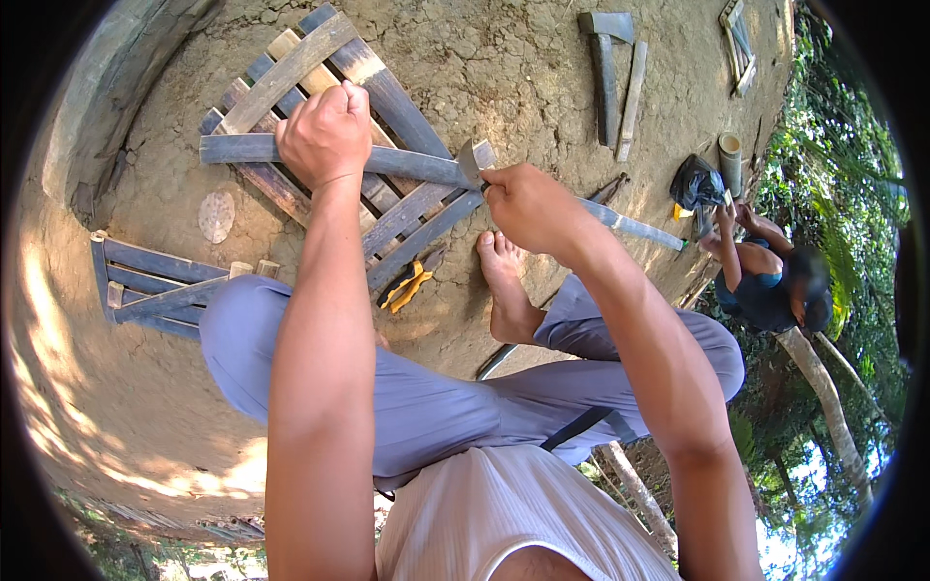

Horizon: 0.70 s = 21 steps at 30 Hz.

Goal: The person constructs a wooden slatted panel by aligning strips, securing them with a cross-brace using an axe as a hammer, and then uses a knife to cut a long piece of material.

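A slatted wooden frame (pixel 291 82) of dark and pale slats lies on the dirt ahead of me. My left hand (pixel 327 136) is closed round a long dark slat (pixel 237 148) that crosses this frame. In my right hand (pixel 533 208) is a hammer-like tool (pixel 476 160), gripped close below its small metal head. That head is over the slat's right end, and whether it touches the wood is unclear. A narrow bluish-grey strip (pixel 635 224) shows beyond my right hand; I cannot tell whether it belongs to the tool.
Yellow-handled pliers (pixel 405 286) lie beside my bare foot (pixel 504 286). At left are a smaller slatted frame (pixel 160 281) and a flat pale stone (pixel 216 216). An axe (pixel 605 82) lies farther off. At right a person (pixel 765 261) crouches near a black bag (pixel 696 182) and a bamboo tube (pixel 729 160).
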### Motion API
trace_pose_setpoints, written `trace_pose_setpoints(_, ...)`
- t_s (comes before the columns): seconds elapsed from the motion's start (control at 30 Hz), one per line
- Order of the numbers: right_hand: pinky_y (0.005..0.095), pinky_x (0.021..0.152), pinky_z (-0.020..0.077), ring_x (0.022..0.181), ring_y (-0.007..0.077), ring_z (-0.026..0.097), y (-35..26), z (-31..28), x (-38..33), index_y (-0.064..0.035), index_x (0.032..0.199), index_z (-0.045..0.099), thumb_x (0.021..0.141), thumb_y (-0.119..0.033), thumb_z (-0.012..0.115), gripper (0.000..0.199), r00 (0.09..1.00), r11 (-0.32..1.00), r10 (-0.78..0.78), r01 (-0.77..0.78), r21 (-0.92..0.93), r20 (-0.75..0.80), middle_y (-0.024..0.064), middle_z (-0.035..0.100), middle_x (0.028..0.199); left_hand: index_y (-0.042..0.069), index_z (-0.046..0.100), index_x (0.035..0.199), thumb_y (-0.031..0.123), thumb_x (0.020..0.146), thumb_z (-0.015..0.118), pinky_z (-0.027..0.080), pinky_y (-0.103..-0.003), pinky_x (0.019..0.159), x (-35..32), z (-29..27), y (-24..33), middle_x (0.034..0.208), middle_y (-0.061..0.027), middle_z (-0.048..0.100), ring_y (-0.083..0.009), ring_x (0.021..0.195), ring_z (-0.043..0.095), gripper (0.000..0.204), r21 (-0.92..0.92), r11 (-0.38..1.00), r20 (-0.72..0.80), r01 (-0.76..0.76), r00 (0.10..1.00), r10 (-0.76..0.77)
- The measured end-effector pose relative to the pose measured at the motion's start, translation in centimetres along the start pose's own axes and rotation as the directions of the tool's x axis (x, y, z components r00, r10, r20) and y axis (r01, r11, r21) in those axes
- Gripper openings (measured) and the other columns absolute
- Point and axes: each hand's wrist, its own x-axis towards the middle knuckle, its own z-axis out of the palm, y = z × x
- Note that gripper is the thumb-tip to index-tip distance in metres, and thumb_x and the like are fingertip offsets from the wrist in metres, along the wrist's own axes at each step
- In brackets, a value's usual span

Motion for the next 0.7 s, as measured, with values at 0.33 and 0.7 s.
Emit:
trace_pose_setpoints(0.33, 0.0513, 0.094, 0.0543, 0.108, 0.0466, 0.067, -1.2, 2.8, -0.3, 0.0079, 0.101, 0.071, 0.092, -0.016, 0.055, 0.030, 0.994, 0.998, 0.066, -0.066, 0.010, -0.086, 0.0329, 0.070, 0.108, 0.015, 0.063, 0.058, 0.025, 0.087, 0.064, 0.047, -0.043, 0.060, 0.1, 0.0, 0.2, 0.066, -0.0030, 0.069, -0.0260, 0.062, 0.066, 0.031, 0.016, 1.000, 0.030, 0.018, 0.999, -0.019)
trace_pose_setpoints(0.7, 0.0487, 0.099, 0.0532, 0.116, 0.0460, 0.065, -3.9, 4.5, -1.0, 0.0089, 0.107, 0.070, 0.091, -0.018, 0.062, 0.032, 0.980, 0.983, 0.178, -0.173, 0.058, -0.088, 0.0340, 0.068, 0.116, 0.014, 0.066, 0.063, 0.034, 0.089, 0.064, 0.049, -0.049, 0.064, -0.1, 0.3, -0.3, 0.070, -0.0066, 0.070, -0.0324, 0.069, 0.067, 0.033, -0.039, 0.998, 0.076, 0.052, 0.996, -0.049)
